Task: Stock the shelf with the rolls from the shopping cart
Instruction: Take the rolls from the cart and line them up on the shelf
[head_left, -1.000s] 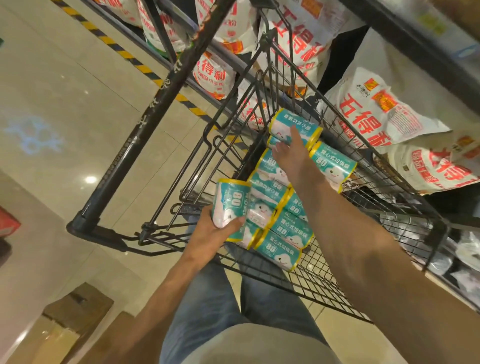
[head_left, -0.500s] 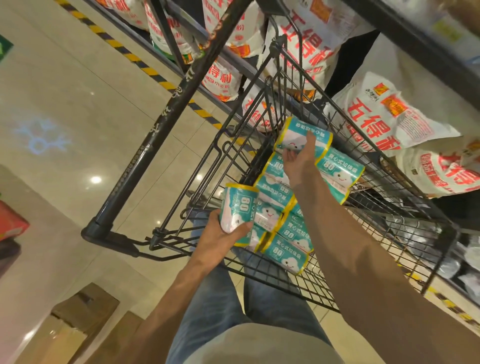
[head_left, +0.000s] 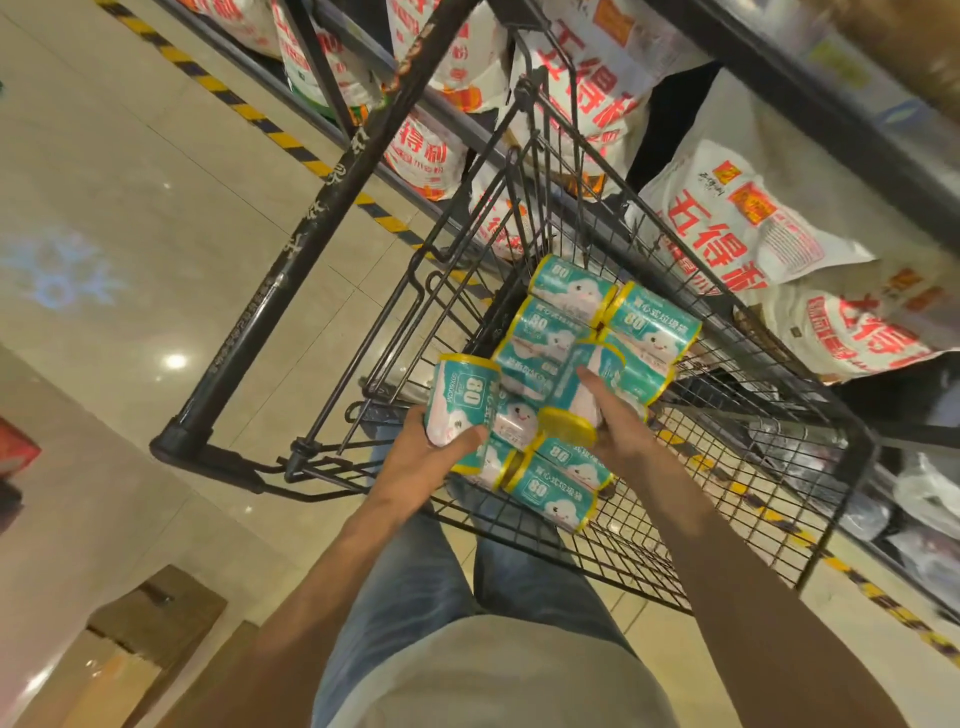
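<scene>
We grip one roll (head_left: 460, 400) upright in our left hand (head_left: 436, 457) and another roll (head_left: 584, 397) in our right hand (head_left: 618, 436), above the loose rolls (head_left: 561, 322) heaped at the shopping cart's (head_left: 779, 415) near edge. White sacks (head_left: 753, 228) crowd the shelf (head_left: 810, 109) beyond; its upper part is cut off.

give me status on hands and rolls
Left hand grips one roll. Right hand grips a second roll. More rolls lie in the cart. Nothing blocks either hand.

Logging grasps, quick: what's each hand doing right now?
Left hand: holding one roll upright above the cart.
Right hand: gripping a second roll, lifted off the pile.
</scene>
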